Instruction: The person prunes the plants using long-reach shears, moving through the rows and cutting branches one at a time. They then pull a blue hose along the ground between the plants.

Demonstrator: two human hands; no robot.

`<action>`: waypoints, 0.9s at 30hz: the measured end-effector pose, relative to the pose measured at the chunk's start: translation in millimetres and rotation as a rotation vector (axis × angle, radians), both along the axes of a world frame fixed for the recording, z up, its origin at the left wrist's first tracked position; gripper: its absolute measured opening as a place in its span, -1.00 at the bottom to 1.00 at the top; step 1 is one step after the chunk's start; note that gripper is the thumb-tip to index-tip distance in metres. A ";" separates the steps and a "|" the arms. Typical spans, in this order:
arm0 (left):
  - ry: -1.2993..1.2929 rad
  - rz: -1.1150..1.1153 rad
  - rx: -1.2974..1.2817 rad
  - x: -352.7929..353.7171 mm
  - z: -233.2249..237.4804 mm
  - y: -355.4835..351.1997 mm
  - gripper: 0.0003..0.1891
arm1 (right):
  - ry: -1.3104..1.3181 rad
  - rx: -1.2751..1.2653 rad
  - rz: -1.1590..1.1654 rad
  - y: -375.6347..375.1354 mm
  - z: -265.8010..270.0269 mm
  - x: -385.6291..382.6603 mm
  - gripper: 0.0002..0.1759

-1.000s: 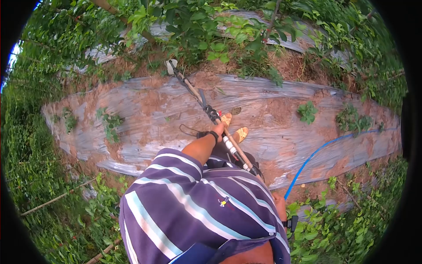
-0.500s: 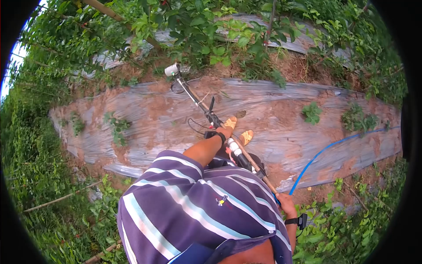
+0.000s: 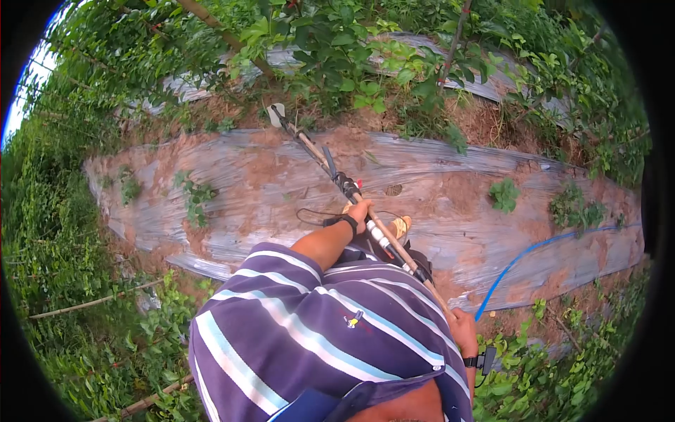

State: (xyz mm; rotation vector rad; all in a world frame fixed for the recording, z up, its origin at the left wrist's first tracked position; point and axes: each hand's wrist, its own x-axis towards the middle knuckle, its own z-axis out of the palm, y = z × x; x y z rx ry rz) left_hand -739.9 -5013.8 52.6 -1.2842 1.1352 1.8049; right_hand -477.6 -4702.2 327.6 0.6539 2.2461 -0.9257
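Observation:
A long wooden pole (image 3: 394,243) runs slantwise in front of my striped shirt, with white and black pipe parts strapped along it. At its far end is a white head piece (image 3: 275,114), just above the soil at the film's edge. My left hand (image 3: 360,212) is closed round the pole near its middle, below a black-wrapped joint with a red bit. Farther back, my right hand (image 3: 463,329) grips the pole's rear end at my right side. A blue hose (image 3: 508,264) runs up to near my right hand; whether it joins the pole is hidden.
Film-covered, soil-strewn ground (image 3: 436,183) spreads ahead, with small plants (image 3: 504,195) growing through it. Leafy vines and upright stakes (image 3: 453,42) stand beyond. Thin poles (image 3: 98,302) lie among weeds at left. My shoe (image 3: 399,228) shows beneath the pole.
The pole has rolled, so its white head now faces differently and the black-and-white pipe lies more beneath the wood. Both hands keep their hold. The view has shifted slightly.

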 end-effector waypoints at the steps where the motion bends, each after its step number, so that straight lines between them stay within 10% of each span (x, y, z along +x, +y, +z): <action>1: 0.007 -0.003 0.008 -4.5 -1.3 -1.0 -0.65 | 0.007 0.008 -0.003 -8.8 10.5 -9.5 -0.52; 27: -0.058 0.027 0.407 -47.9 -1.9 -115.7 -0.79 | -0.017 0.364 0.082 -216.5 97.2 -64.1 -0.55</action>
